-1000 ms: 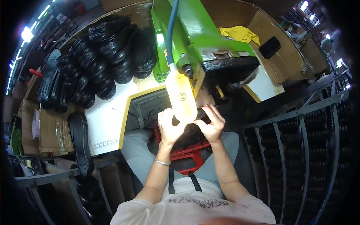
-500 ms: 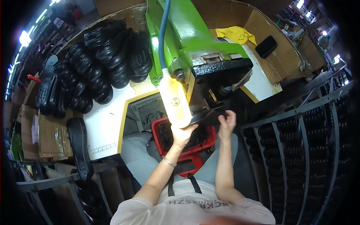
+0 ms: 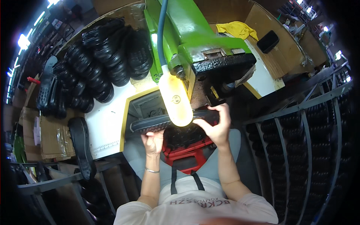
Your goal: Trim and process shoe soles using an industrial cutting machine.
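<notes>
Both of my hands hold a black shoe sole [image 3: 150, 123] lying crosswise under the green machine [image 3: 210, 37]. My left hand [image 3: 153, 142] grips its lower edge toward the left end, fingers curled beneath it. On the right, my right hand [image 3: 217, 125] pinches the other end, thumb on the near side and fingers over the far side. A bright lamp [image 3: 175, 99] on a blue-grey cable hides the sole's middle. The machine's black head stands just beyond the sole's right end.
Stacked black soles [image 3: 90, 63] cover the left of the white table [image 3: 105, 127]. One sole [image 3: 82, 148] rests at its left edge. Below, a red bin [image 3: 187, 153] holds black scraps. A yellow cloth [image 3: 237, 30] and a black phone-like object [image 3: 267, 41] lie right. Racks [image 3: 307, 150] of soles stand at right.
The sole has shifted left, its left end now out past the lamp. My left hand has moved left along it, and my right hand has closed on its right end.
</notes>
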A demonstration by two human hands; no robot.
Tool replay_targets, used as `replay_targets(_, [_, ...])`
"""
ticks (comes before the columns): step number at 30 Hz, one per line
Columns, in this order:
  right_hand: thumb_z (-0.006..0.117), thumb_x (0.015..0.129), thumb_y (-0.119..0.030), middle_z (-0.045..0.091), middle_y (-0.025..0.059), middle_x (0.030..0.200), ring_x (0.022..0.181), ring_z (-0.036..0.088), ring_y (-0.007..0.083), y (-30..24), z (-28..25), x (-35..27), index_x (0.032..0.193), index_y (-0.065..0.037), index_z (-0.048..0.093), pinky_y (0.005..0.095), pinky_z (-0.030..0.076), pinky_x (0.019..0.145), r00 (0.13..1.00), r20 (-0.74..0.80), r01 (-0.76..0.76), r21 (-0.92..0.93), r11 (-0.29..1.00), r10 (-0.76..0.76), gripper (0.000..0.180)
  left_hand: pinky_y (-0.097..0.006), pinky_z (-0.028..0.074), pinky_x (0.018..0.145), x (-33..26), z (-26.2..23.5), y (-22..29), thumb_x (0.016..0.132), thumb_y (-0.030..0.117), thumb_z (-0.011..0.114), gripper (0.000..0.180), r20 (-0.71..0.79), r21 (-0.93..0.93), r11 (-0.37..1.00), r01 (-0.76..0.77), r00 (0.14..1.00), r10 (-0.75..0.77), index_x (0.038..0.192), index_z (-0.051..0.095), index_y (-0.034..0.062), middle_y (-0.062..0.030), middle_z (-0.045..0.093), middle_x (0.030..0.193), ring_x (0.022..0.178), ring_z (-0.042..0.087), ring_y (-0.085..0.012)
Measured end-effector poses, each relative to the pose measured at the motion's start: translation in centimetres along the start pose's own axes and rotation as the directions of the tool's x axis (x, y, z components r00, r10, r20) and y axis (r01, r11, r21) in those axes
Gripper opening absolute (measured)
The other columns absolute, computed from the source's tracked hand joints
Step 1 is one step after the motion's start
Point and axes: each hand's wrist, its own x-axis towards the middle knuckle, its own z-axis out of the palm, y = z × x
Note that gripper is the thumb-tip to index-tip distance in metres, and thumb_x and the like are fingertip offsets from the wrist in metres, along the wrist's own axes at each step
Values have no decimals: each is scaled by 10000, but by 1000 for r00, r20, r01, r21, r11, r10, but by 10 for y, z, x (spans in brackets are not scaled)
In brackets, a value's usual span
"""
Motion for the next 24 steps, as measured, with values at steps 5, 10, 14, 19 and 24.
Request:
replay_targets(5, [840,628,-102,602,129,1141,1096,553,281,40,20,-40,1151,-30,581,361,413,956,951,288,-171,195,966,111,588,-407,482,932,-21,21,25,782,93,763,425,-19,368,923,-111,992,127,1162,573,64,-57,611,1097,1011,607,-252])
replay_targets(10, [849,700,-189,560,122,1218,1157,526,221,15,25,-49,1268,23,487,346,395,1025,892,414,-442,713,545,181,706,-300,493,663,-14,90,2,693,17,807,298,263,817,522,-245,964,42,936,634,8,-40,605,826,748,586,-135])
replay_targets(14, [834,723,-330,558,75,1043,1020,555,166,41,11,-53,1132,2,520,379,422,1009,905,357,-422,818,390,230,613,-256,477,713,-10,117,-1,690,-5,797,312,276,694,714,-85,949,-155,950,625,-12,-37,594,842,776,574,-115])
replay_targets(19, [817,746,-301,519,77,1010,969,528,179,45,4,-53,1136,0,492,407,403,1024,910,356,-400,888,228,211,591,-237,451,663,-9,129,-8,785,-14,692,163,238,662,747,-61,962,-133,941,659,-47,-55,607,822,734,558,-115])
replay_targets(24, [806,759,-281,535,89,1027,987,558,202,48,3,-60,1149,5,489,388,441,963,888,392,-430,892,136,240,577,-229,424,610,0,130,-10,865,30,613,91,203,709,704,-37,967,-154,902,659,-39,-40,602,747,655,533,-97])
